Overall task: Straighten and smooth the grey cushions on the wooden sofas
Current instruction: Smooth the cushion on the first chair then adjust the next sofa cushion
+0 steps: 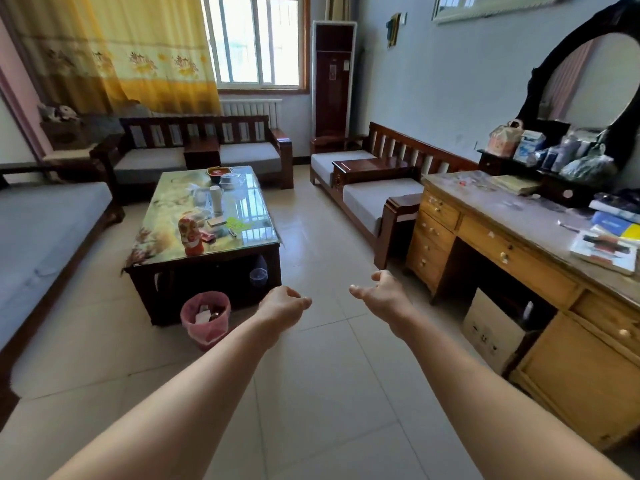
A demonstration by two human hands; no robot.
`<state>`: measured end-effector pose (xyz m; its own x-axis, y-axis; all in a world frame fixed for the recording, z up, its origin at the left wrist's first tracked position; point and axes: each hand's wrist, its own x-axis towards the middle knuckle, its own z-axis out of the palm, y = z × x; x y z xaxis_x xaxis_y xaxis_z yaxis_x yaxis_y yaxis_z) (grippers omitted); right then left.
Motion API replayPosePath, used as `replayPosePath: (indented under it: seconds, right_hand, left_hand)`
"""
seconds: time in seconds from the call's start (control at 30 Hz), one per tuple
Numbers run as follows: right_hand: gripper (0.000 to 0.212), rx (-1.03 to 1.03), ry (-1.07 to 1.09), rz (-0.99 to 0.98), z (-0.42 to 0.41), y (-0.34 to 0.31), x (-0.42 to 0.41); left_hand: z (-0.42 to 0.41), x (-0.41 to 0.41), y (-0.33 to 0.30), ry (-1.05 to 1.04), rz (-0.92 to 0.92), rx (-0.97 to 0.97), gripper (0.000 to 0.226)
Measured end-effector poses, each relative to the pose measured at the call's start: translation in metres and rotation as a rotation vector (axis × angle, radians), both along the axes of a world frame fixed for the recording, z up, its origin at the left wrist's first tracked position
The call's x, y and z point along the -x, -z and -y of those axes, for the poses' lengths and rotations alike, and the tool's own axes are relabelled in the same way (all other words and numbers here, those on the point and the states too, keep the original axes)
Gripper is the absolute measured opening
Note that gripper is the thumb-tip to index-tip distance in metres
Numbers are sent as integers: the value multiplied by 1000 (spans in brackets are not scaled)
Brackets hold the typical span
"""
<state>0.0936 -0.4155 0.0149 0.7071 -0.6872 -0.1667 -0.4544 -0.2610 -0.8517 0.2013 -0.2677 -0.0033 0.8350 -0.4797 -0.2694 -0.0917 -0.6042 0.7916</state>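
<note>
Both forearms reach out over the tiled floor (pixel 322 375), bare, cut off at the bottom edge. Left hand (pixel 282 308) and right hand (pixel 382 294) hang in mid-air, fingers loosely curled, holding nothing, touching nothing, well apart from every cushion.

Cushions, all grey, on dark wooden sofas:
- left cushion (pixel 41 237): nearest, long, cut off by the left edge; faint creases near the front.
- far sofa (pixel 197 133) under the window (pixel 254 39): two cushions split by a wooden centre block; far-left cushion (pixel 150 161), far-right cushion (pixel 251 155). Left end partly hidden by clutter, too blurred to name.
- right sofa (pixel 408 150) along the wall: rear cushion (pixel 341 161) and front cushion (pixel 377 200), wooden block between them. Front cushion's near end is hidden behind the armrest.

Centre: worktop (pixel 162 209) with glass top, carrying a white cup (pixel 216 199), an orange figurine (pixel 189 235), a red bowl (pixel 216 173) and small items too blurred to identify. Pink bin (pixel 206 320) stands at its near corner.

Right: desk (pixel 519 251) with drawers, littered with books and packets, cut off by the frame edge. Mirror (pixel 588 81) above it, partly out of frame. Yellow curtain (pixel 114 53) covers the window's left part.
</note>
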Motion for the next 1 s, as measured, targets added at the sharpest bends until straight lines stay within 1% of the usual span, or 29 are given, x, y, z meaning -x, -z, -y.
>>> replayPosePath:
  seconds: [0.1,0.2,0.33,0.43,0.6,0.67,0.77,0.87,1.0]
  right_hand:
    - [67,-9,13,-13,47,0,-43]
    - [68,-14,17,-28,85,5,-91]
    - [66,8,18,-45,131,12,-163]
    - [64,24,45,-47,166,17,-214]
    - [66,27,120,-65,240,14,-310]
    - [66,41,143,-85,268,13,-339]
    - [68,41,171,-120,316,17,-384]
    - [69,35,200,-101,371,23,-433]
    - [69,40,201,-106,449,32,-502]
  left_hand:
    - [45,-39,-2,27,27,-32,25]
    - [86,-83,-2,26,53,-50,15]
    - [137,-158,7,0,38,-17,23]
    - [176,-219,14,27,11,-2,27]
    - [261,-328,11,122,9,-27,19]
    - [294,-360,8,141,13,-21,18]
    - [347,-405,13,170,-1,-37,26]
    - [402,-451,18,210,6,-39,32]
    - [475,-517,27,220,-10,-51,34]
